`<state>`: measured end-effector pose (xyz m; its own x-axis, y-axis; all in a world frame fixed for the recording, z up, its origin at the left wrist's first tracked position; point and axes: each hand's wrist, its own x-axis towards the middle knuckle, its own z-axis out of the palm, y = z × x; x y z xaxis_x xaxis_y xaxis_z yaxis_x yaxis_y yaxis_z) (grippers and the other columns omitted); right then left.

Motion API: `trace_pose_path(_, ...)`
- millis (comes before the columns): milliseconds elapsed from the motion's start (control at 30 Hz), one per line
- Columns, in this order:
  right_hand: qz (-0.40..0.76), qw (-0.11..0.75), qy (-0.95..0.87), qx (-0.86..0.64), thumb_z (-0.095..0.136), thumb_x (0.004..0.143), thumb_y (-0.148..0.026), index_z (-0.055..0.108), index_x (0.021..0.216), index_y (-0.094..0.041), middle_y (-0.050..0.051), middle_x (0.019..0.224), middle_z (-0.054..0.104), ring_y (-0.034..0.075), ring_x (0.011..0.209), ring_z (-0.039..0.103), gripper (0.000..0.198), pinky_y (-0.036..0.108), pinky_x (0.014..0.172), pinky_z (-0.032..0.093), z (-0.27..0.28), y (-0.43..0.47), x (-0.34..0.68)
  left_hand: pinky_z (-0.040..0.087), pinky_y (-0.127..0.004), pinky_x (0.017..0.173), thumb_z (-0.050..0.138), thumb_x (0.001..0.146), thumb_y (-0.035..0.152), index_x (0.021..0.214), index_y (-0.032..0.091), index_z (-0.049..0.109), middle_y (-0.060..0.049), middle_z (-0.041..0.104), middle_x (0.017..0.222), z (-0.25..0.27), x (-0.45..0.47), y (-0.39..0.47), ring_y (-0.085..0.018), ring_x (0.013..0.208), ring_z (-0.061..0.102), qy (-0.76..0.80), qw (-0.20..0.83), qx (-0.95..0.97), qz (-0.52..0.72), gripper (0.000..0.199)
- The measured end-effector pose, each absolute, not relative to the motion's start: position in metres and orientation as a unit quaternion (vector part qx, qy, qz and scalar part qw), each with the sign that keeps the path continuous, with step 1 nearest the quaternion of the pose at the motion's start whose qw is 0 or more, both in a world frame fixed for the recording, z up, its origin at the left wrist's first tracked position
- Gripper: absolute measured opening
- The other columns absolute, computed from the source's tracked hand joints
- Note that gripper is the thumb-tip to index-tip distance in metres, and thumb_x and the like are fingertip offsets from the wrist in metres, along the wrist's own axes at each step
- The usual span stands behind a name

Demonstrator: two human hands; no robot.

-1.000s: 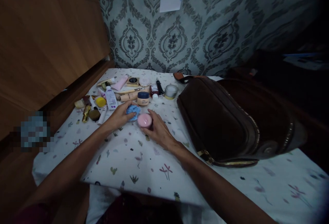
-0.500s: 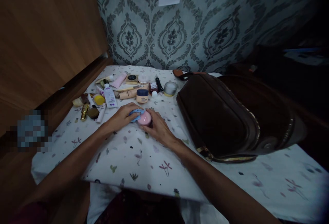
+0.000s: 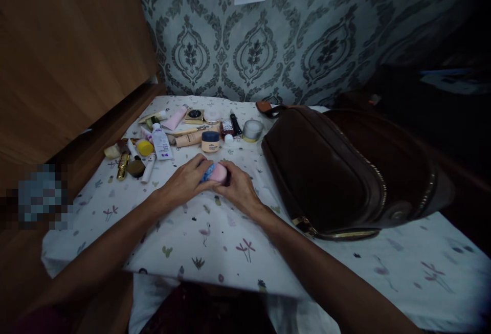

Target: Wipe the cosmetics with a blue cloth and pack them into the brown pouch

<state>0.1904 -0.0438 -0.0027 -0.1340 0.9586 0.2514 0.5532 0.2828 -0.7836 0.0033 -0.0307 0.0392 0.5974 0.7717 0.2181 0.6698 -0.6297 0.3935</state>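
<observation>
Between my hands is a small rounded pink container (image 3: 218, 174), held above the printed tablecloth. My right hand (image 3: 240, 188) wraps round its right side. A crumpled blue cloth (image 3: 208, 171) is pinched in my left hand (image 3: 187, 178) and pressed against the container's left side. Just beyond my hands stands a cream jar with a dark blue lid (image 3: 210, 141). A white bottle with purple print (image 3: 161, 142) lies to the left, beside a yellow round lid (image 3: 145, 147). My fingers hide part of the container and of the cloth.
A large dark brown leather bag (image 3: 326, 170) takes up the table's right side. Several cosmetics, among them a pink tube (image 3: 176, 118), a frosted jar (image 3: 252, 131) and a gold lipstick tube (image 3: 123, 165), lie toward the back left. A wooden cabinet (image 3: 76, 52) borders the left.
The pink container has turned in my hands, so its face shows differently. My left hand with the blue cloth has shifted over its near side. The view has moved slightly.
</observation>
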Motion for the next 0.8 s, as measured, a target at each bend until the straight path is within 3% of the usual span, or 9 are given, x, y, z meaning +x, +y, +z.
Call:
trace_pose_path(200,0.25,0.408,-0.695,-0.537,0.072,0.07,-0.035,0.061,0.109,-0.019,0.004,0.097,0.07,0.022,0.084,0.063,0.044,0.035,0.077,0.051,-0.002,-0.044,0.19,0.055,-0.036,0.081,0.04,0.099,0.055,0.117,0.019,0.059,-0.007,0.057,0.107,0.032,0.003,-0.03,-0.021,0.092,0.061,0.38,0.072,0.899,0.207,0.044)
trace_pose_path(533,0.239,0.421,-0.703,-0.522,0.073,0.069,-0.034,0.057,0.109,-0.02,0.007,0.104,0.067,0.025,0.093,0.062,0.045,0.039,0.085,0.05,-0.007,-0.042,0.191,0.049,-0.028,0.066,0.041,0.101,0.047,0.091,0.016,0.063,-0.007,0.064,0.092,0.026,0.009,-0.035,-0.019,0.082,0.061,0.343,-0.085,0.902,0.249,0.039)
trace_pose_path(800,0.226,0.427,-0.712,-0.51,0.074,0.069,-0.028,0.056,0.11,-0.021,0.007,0.107,0.065,0.026,0.099,0.061,0.045,0.041,0.089,0.049,-0.009,-0.041,0.192,0.053,-0.033,0.077,0.047,0.1,0.027,0.101,0.017,0.064,-0.01,0.066,0.104,0.024,0.012,-0.039,-0.021,0.094,0.062,0.282,-0.096,0.909,0.291,0.02)
